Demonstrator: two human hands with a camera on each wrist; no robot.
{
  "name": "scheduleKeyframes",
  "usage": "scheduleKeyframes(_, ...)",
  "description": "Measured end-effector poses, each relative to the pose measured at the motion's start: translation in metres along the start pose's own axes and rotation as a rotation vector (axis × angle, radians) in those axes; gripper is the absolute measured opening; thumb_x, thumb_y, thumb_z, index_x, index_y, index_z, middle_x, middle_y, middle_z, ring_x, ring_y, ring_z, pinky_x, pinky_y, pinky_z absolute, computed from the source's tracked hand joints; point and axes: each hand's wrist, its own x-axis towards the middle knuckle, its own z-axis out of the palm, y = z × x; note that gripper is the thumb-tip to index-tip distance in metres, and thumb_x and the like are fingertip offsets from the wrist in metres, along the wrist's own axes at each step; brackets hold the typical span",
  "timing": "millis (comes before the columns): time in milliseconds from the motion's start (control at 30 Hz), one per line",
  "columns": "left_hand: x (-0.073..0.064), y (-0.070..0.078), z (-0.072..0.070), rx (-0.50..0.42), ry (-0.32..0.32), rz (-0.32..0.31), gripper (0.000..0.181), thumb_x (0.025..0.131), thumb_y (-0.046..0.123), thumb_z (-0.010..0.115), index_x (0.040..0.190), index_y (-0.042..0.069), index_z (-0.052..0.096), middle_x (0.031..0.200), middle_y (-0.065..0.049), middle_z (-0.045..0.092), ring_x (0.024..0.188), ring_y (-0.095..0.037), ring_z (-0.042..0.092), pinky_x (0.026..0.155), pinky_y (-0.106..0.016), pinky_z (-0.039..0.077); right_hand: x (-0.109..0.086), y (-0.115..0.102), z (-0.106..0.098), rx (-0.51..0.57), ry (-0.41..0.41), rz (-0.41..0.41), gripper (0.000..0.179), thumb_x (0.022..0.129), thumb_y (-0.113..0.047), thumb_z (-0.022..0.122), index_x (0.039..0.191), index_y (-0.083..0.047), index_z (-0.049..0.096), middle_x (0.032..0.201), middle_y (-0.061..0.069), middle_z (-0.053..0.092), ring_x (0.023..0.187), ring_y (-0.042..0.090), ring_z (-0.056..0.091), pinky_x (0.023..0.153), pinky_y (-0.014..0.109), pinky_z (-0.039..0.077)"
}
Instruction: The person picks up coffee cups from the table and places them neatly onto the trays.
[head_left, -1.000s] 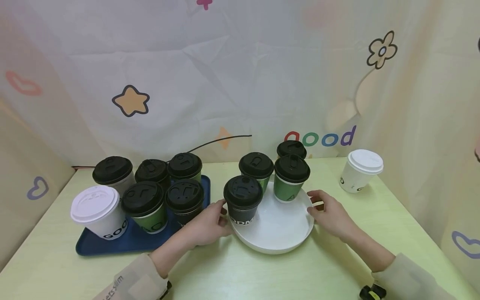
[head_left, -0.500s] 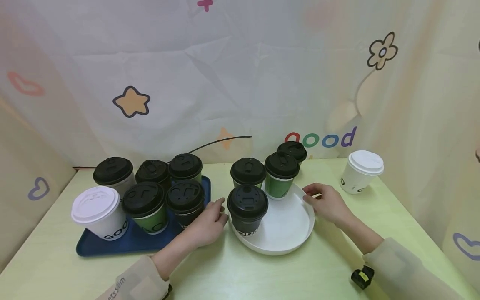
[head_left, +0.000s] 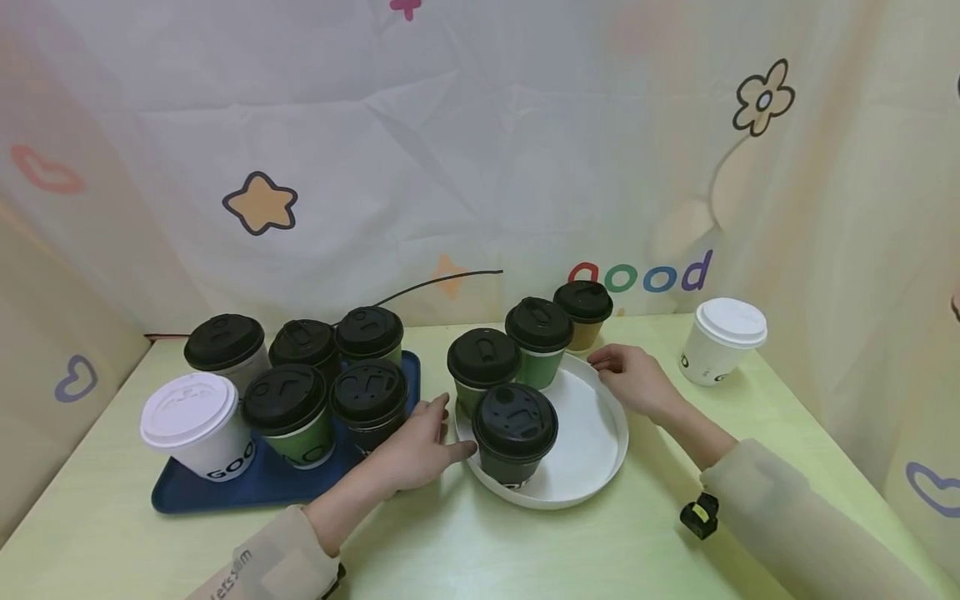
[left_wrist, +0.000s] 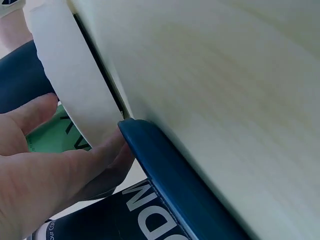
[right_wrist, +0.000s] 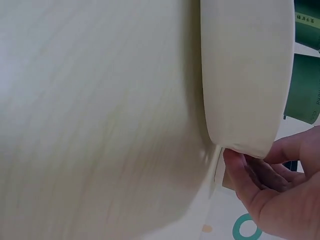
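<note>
A round white tray with a low rim (head_left: 592,450) carries a black-lidded dark cup (head_left: 516,425) at its front and two black-lidded green cups, one at the left (head_left: 480,358) and one at the back (head_left: 542,333). My right hand (head_left: 637,383) pinches the tray's back right rim between thumb and fingers, as the right wrist view shows from low down. On the other side my left hand (head_left: 416,442) has its fingers spread loosely, with the thumb at the rim near the dark cup. In the left wrist view its fingers lie between the white tray wall (left_wrist: 75,75) and a blue tray edge (left_wrist: 155,155).
At the left a blue rectangular tray (head_left: 217,497) holds several lidded cups, among them a white-lidded one (head_left: 198,425). Behind the round tray stands a brown cup (head_left: 585,312). A white cup (head_left: 720,342) is at the back right, and a printed curtain (head_left: 480,167) closes off the back.
The round tray has turned counterclockwise: its dark cup came forward and right, the green cups went left. My right hand followed the rim backward; my left thumb has moved out to the rim.
</note>
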Motion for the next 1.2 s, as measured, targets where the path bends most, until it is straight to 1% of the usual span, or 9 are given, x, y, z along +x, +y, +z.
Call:
scheduleKeyframes(167,0.001,0.001,0.001,-0.037,-0.006,-0.008,0.094,0.092,0.025,0.079,0.158,-0.009,0.022,0.143,-0.026,0.043,0.125,-0.036,0.051,0.105,-0.052,0.043,0.005,-0.002,0.002,0.006,0.011,-0.015,0.028,0.100,0.000,0.053,0.122,0.006,0.068,0.117,0.021,0.070,0.106,0.035,0.064,0.092,0.047,0.051)
scheduleKeyframes(367,0.005,-0.002,0.003,-0.078,-0.003,0.044,0.099,0.084,0.017,0.087,0.157,-0.008,0.026,0.142,-0.027,0.043,0.131,-0.039,0.046,0.107,-0.052,0.042,0.008,-0.003,0.002,-0.037,0.005,-0.072,0.030,0.100,0.001,0.052,0.123,0.006,0.070,0.121,0.022,0.070,0.114,0.038,0.063,0.094,0.050,0.051)
scheduleKeyframes(467,0.008,-0.002,0.003,-0.095,-0.008,0.085,0.089,0.081,0.012,0.089,0.151,-0.006,0.038,0.125,-0.020,0.050,0.116,-0.033,0.048,0.095,-0.045,0.045,0.008,-0.003,0.001,-0.055,-0.019,-0.095,0.031,0.100,0.001,0.051,0.125,0.006,0.069,0.124,0.023,0.068,0.116,0.039,0.061,0.096,0.052,0.049)
scheduleKeyframes(567,0.010,-0.003,0.004,-0.112,-0.016,0.131,0.073,0.078,0.008,0.090,0.139,-0.004,0.050,0.104,-0.014,0.049,0.098,-0.029,0.045,0.079,-0.039,0.040,0.008,-0.003,0.000,-0.047,-0.045,-0.100,0.033,0.101,0.001,0.051,0.129,0.007,0.066,0.127,0.024,0.066,0.119,0.039,0.060,0.098,0.053,0.048)
scheduleKeyframes(633,0.010,-0.002,0.004,-0.117,-0.018,0.143,0.065,0.077,0.006,0.090,0.130,-0.003,0.053,0.094,-0.013,0.047,0.089,-0.027,0.043,0.072,-0.037,0.036,0.007,-0.003,0.001,-0.047,-0.058,-0.106,0.034,0.101,0.001,0.051,0.131,0.007,0.064,0.129,0.025,0.065,0.120,0.040,0.059,0.099,0.053,0.048)
scheduleKeyframes(733,0.010,-0.002,0.004,-0.116,-0.015,0.140,0.063,0.076,0.006,0.091,0.125,-0.004,0.054,0.092,-0.012,0.048,0.086,-0.026,0.044,0.070,-0.036,0.036,0.006,-0.002,0.002,-0.060,-0.070,-0.121,0.034,0.102,-0.001,0.052,0.134,0.008,0.062,0.132,0.026,0.063,0.122,0.041,0.059,0.100,0.054,0.048)
scheduleKeyframes(833,0.010,-0.001,0.005,-0.101,-0.003,0.113,0.065,0.076,0.008,0.092,0.127,-0.004,0.053,0.096,-0.012,0.050,0.088,-0.026,0.046,0.071,-0.037,0.038,0.003,-0.002,0.002,-0.089,-0.074,-0.138,0.035,0.104,-0.005,0.051,0.135,0.008,0.060,0.135,0.027,0.061,0.121,0.042,0.059,0.101,0.055,0.047)
scheduleKeyframes(967,0.010,-0.002,0.005,-0.083,0.011,0.105,0.065,0.075,0.009,0.093,0.125,-0.005,0.053,0.097,-0.012,0.051,0.089,-0.026,0.046,0.072,-0.037,0.039,-0.003,-0.001,0.001,-0.123,-0.032,-0.140,0.035,0.107,-0.012,0.049,0.135,0.006,0.061,0.133,0.026,0.063,0.117,0.041,0.061,0.098,0.055,0.049)
scheduleKeyframes(1200,0.010,-0.002,0.006,-0.075,0.016,0.102,0.067,0.075,0.010,0.093,0.127,-0.005,0.053,0.102,-0.011,0.053,0.093,-0.026,0.048,0.076,-0.038,0.043,-0.026,0.006,-0.008,-0.096,0.165,-0.108,0.034,0.109,-0.024,0.052,0.121,0.004,0.068,0.113,0.018,0.071,0.104,0.036,0.066,0.090,0.051,0.052)
